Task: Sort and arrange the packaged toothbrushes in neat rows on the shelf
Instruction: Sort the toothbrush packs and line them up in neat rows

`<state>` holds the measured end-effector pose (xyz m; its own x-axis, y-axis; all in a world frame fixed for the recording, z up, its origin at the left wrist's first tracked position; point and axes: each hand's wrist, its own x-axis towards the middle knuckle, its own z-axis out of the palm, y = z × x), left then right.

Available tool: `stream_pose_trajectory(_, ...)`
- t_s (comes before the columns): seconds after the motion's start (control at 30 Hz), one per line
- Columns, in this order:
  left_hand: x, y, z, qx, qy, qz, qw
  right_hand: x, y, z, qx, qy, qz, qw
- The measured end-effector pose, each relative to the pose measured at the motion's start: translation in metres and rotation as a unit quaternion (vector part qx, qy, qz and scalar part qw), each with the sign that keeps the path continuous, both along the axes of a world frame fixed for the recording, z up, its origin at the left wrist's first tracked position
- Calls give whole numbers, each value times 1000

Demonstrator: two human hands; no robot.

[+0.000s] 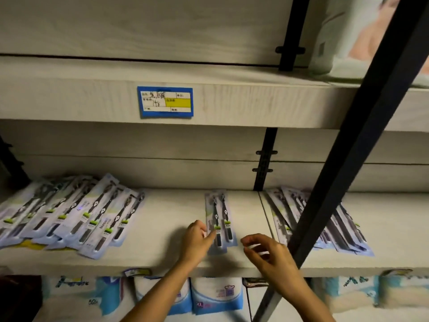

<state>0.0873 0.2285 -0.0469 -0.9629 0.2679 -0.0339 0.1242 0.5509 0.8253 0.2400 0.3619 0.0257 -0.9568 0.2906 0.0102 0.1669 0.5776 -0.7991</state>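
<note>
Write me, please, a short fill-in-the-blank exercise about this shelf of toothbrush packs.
1. The left hand touches the centre pack near its ____ edge.
2. The price label above has a blue border and a ____ field.
3. The black post partly hides the pile of packs lying to the ____ of the centre pack.
Missing words: left; yellow; right.
</note>
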Motion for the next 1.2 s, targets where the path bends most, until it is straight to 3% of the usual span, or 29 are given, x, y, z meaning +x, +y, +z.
stream_pose_trajectory(0.1,-12,30,-12,-132,-1,-27,991,-5,-2,0,2,2,-17,1000)
stream_pose_trajectory(0.2,-10,37,-18,-313,58,-32,947,-9,-2,0,5,4,-23,1000)
stream_pose_trajectory(0.3,-13,37,-17,-351,99,-50,930,-12,0,-1,4,0,-33,999)
stream_pose_trajectory(0.47,-18,17,-6,-303,87,-37,948,-15,5,-4,-22,-18,-37,999)
stream_pose_trajectory(0.6,0,-13,11,-121,104,-82,984,-22,0,0,-122,-40,-47,991)
stream_pose_trajectory(0.73,39,-34,40,-83,214,-172,958,-21,-14,14,-308,-34,-19,951)
stream_pose_trajectory(0.83,65,-33,53,-84,234,-225,942,-16,-23,16,-368,-19,8,930)
stream_pose_trajectory(1.03,63,-43,37,-65,241,-265,931,-9,-16,5,-341,-18,-49,939)
stream_pose_trajectory(1.2,-1,-10,3,-120,122,-95,981,-9,-2,10,-284,-22,-70,956)
